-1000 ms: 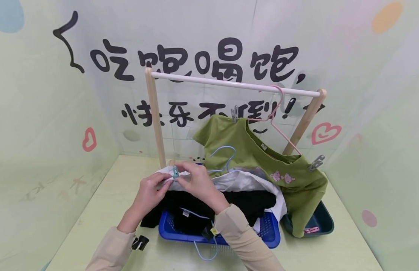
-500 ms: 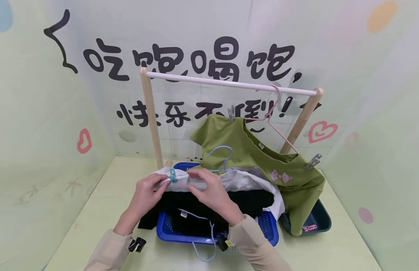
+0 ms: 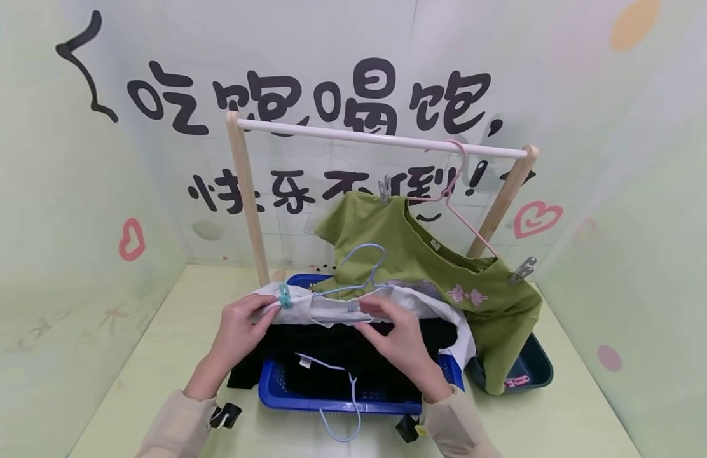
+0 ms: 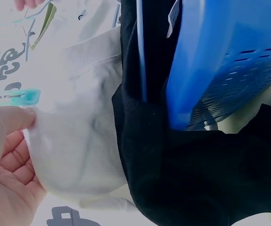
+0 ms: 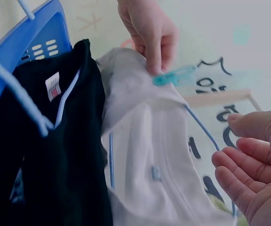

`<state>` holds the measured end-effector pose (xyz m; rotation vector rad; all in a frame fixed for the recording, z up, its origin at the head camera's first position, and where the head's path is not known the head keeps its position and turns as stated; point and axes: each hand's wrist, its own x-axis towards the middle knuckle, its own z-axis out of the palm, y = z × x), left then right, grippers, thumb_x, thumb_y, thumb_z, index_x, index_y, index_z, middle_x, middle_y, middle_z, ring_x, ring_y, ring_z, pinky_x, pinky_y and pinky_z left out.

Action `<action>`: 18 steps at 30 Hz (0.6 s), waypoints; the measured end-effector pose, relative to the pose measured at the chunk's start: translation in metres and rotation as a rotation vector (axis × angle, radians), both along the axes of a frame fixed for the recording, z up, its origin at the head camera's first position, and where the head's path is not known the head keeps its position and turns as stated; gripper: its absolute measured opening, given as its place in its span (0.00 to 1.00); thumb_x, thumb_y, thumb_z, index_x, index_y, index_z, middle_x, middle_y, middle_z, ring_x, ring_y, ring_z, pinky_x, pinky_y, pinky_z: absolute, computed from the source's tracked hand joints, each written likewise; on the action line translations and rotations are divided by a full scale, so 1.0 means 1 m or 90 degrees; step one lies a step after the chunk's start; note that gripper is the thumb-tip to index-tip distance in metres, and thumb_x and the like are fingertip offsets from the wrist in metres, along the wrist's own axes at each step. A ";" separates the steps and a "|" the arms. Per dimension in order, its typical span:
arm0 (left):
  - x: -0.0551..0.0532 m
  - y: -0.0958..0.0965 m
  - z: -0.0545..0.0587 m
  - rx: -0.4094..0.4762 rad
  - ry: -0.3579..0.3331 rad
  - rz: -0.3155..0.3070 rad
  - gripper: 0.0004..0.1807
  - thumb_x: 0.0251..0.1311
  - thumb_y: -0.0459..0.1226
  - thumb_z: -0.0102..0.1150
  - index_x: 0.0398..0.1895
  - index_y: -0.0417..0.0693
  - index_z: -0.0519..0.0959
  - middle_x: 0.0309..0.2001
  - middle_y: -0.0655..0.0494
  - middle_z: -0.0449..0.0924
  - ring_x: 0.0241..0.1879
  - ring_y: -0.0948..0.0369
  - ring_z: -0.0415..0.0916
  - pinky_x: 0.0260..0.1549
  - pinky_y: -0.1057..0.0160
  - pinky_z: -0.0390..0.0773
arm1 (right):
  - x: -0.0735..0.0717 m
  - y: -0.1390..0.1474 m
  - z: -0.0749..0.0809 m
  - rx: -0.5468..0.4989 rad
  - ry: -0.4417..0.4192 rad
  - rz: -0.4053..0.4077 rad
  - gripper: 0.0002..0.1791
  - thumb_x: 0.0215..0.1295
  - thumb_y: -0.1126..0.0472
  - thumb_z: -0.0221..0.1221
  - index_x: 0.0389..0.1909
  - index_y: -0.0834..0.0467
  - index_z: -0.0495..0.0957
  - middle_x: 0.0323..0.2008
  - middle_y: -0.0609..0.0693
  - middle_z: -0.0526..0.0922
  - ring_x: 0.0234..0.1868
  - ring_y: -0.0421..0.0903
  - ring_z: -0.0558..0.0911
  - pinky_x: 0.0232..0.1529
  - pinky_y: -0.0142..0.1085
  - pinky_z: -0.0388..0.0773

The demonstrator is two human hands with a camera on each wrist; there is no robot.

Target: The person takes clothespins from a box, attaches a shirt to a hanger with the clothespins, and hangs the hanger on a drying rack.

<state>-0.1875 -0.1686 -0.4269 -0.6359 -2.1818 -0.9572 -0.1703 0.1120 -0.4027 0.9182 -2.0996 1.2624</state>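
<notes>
The white shirt (image 3: 299, 312) is pinched at one shoulder by the left hand (image 3: 243, 321), thumb against fingers, just beside the teal clip (image 3: 285, 296), which is fixed onto the cloth. The right hand (image 3: 400, 327) is held partly open near the neck hole, thumb and fingers apart, with nothing gripped. The blue hanger (image 5: 202, 126) is tucked inside the white shirt, its hook seen in front of the green shirt (image 3: 382, 235). The black shirt (image 3: 353, 346) is draped over the blue basket (image 3: 308, 402), next to the white shirt
</notes>
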 end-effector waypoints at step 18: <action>-0.002 0.001 0.000 0.001 0.007 0.005 0.10 0.39 0.19 0.69 0.27 0.34 0.82 0.28 0.48 0.82 0.28 0.57 0.80 0.35 0.79 0.75 | 0.044 0.078 -0.011 -0.073 -0.033 -0.166 0.21 0.38 0.85 0.65 0.38 0.73 0.77 0.34 0.63 0.81 0.35 0.53 0.82 0.37 0.32 0.80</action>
